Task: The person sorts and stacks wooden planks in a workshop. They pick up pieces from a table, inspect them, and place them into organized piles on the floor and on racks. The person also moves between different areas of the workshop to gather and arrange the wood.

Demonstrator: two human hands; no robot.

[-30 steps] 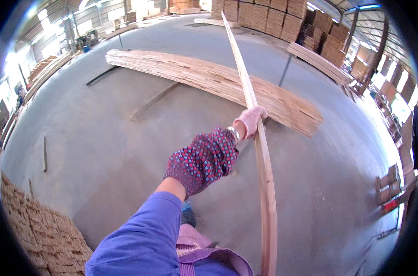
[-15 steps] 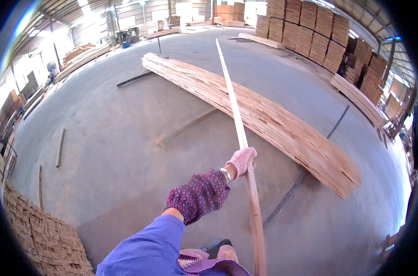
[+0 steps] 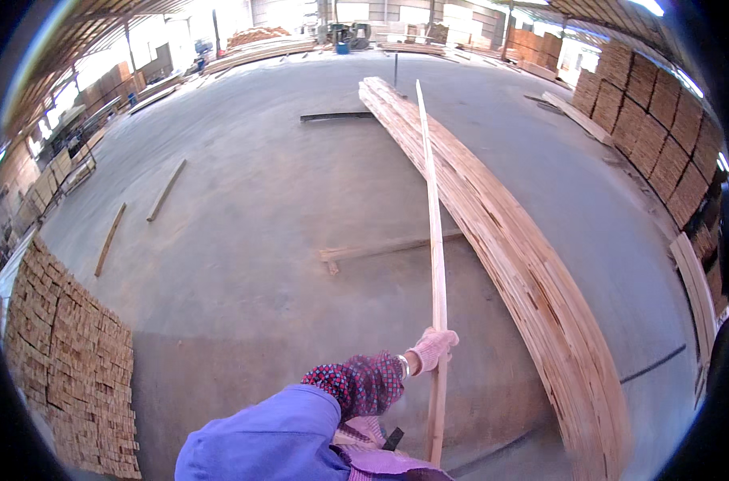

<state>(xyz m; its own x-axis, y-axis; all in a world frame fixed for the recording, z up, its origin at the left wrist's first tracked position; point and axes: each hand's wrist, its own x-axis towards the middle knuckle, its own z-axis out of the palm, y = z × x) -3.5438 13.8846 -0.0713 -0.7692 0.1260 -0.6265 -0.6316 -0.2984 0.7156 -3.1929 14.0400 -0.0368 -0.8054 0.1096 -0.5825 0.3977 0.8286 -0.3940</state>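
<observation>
My left hand [image 3: 433, 349], in a pink knit glove, is closed around a long, thin wooden strip [image 3: 435, 240]. The strip runs lengthwise away from me, and its far end overlaps the pile in the picture. A patterned sleeve cover and a purple sleeve clothe the arm, with a band at the wrist. Just right of the strip lies a long pile of pale boards [image 3: 509, 240], raised on crosswise bars. One wooden bar [image 3: 380, 250] juts out leftward from under it. My right hand is out of the picture.
A dense stack of cut timber [image 3: 72, 361] stands at the near left. Two loose wooden pieces [image 3: 167, 190] lie on the floor beyond it. Tall bundled stacks [image 3: 649, 112] line the far right. A dark bar [image 3: 336, 117] sticks out by the pile's far end.
My view has swung left, so the pile sits farther right and runs more nearly away from me. My left hand, still gripping the strip, appears lower in the picture.
</observation>
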